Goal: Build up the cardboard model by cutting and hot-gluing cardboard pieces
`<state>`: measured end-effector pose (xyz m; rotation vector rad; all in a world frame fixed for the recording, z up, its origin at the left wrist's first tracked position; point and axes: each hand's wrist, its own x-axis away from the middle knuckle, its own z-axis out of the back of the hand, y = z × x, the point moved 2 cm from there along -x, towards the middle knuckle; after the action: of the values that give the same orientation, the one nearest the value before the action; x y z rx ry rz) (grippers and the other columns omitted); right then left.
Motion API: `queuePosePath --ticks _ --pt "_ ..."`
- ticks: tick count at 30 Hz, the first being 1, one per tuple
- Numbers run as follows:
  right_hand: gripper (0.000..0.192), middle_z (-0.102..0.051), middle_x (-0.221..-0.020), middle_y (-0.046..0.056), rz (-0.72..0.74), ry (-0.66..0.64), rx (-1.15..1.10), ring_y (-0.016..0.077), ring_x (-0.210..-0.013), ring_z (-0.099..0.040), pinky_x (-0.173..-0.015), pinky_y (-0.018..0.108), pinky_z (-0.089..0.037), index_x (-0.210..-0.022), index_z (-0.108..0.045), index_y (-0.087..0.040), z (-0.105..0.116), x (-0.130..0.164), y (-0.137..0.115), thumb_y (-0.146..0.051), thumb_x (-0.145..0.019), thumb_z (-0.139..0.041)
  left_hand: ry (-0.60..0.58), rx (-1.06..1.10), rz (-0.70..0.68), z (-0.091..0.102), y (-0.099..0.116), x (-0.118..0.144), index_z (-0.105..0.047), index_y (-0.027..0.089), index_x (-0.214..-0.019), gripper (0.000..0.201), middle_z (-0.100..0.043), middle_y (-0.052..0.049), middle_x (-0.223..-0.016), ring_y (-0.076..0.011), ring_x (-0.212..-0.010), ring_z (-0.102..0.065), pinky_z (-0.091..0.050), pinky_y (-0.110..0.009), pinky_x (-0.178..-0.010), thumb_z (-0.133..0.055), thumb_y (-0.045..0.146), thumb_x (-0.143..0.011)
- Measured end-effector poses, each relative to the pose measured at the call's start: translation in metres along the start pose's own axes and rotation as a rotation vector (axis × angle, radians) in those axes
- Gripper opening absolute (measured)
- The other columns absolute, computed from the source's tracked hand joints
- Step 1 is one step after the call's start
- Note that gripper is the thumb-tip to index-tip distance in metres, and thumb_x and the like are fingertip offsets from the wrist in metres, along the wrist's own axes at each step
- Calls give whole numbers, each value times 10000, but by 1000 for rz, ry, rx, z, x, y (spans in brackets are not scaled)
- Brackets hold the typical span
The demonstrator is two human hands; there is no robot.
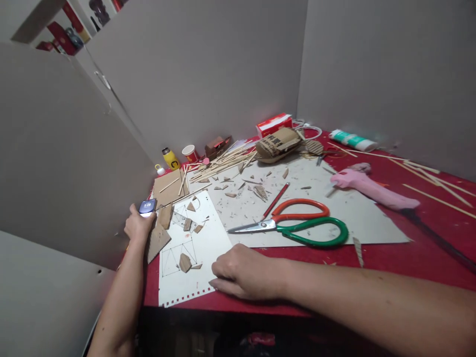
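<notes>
At the table's left edge, your left hand is curled shut around a phone, screen up, forearm running back toward you. Your right hand lies palm-down near the front edge — fingers together, flat on the white paper sheet's corner, gripping nothing. Scissors lie just beyond.

Left hand curled closed at bench's left edge, forearm raised; right hand flat, palm down, near front edge.
</notes>
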<state>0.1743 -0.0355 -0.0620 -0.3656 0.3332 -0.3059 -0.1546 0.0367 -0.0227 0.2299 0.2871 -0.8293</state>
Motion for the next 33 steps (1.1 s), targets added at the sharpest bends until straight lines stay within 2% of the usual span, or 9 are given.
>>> queuePosePath --ticks 3,11,14,18,23,25,29,31,33 --pt "270 -711 -725 47 -4 -3 -13 114 -564 -535 -533 260 -248 -743 -637 -162 0 0 0 -325 -932 -532 71 18 -45 3 3 3 -340 185 -1451 884 -689 -218 -1124 -420 -1064 -641 -515 -491 -810 -652 601 -736" --pt "275 -697 -715 42 -16 -11 -34 114 -563 -521 -539 261 -257 -740 -632 -165 1 0 1 -326 -935 -523 230 60 -128 9 12 12 -283 167 -1493 894 -626 -222 -1227 -376 -1140 -588 -491 -453 -877 -662 536 -772" --pt "277 -693 -703 43 -16 -18 -33 115 -559 -518 -535 260 -261 -733 -633 -166 1 0 1 -325 -932 -526 232 60 -137 8 12 12 -279 182 -1498 890 -619 -214 -1243 -371 -1152 -584 -490 -452 -892 -653 540 -774" --pt "287 -700 -705 49 -18 -22 -30 116 -557 -524 -533 260 -263 -732 -634 -163 1 0 0 -326 -937 -518 173 46 -112 4 8 7 -304 191 -1485 880 -647 -215 -1214 -393 -1126 -604 -501 -474 -866 -640 560 -761" --pt "284 -718 -726 49 -14 -20 -3 118 -573 -547 -525 258 -252 -739 -638 -164 3 0 -1 -340 -933 -530 42 45 -36 1 4 2 -430 115 -1412 814 -705 -262 -1036 -445 -1000 -656 -510 -544 -805 -633 538 -746" --pt "288 -721 -725 45 -12 -18 13 118 -579 -556 -517 255 -249 -737 -640 -168 3 0 0 -353 -931 -535 25 67 -33 3 6 5 -476 117 -1382 756 -699 -273 -1060 -454 -1028 -648 -501 -566 -829 -614 526 -761" --pt "290 -723 -715 32 -11 -1 50 124 -595 -579 -503 256 -247 -727 -643 -179 2 -2 0 -379 -917 -554 96 173 -55 15 9 11 -461 131 -1411 741 -639 -280 -1220 -465 -1158 -584 -476 -599 -897 -537 556 -809" --pt "283 -726 -718 24 -9 14 67 130 -613 -596 -505 260 -257 -732 -647 -185 2 -3 1 -389 -909 -563 143 256 -67 26 13 14 -467 109 -1406 738 -620 -291 -1247 -481 -1165 -574 -461 -635 -911 -499 565 -826" --pt "278 -727 -720 14 -6 28 81 133 -629 -611 -510 264 -272 -737 -650 -190 1 -4 1 -397 -904 -569 174 359 -116 40 23 19 -485 113 -1383 698 -609 -261 -1289 -457 -1180 -573 -456 -623 -950 -489 543 -832"
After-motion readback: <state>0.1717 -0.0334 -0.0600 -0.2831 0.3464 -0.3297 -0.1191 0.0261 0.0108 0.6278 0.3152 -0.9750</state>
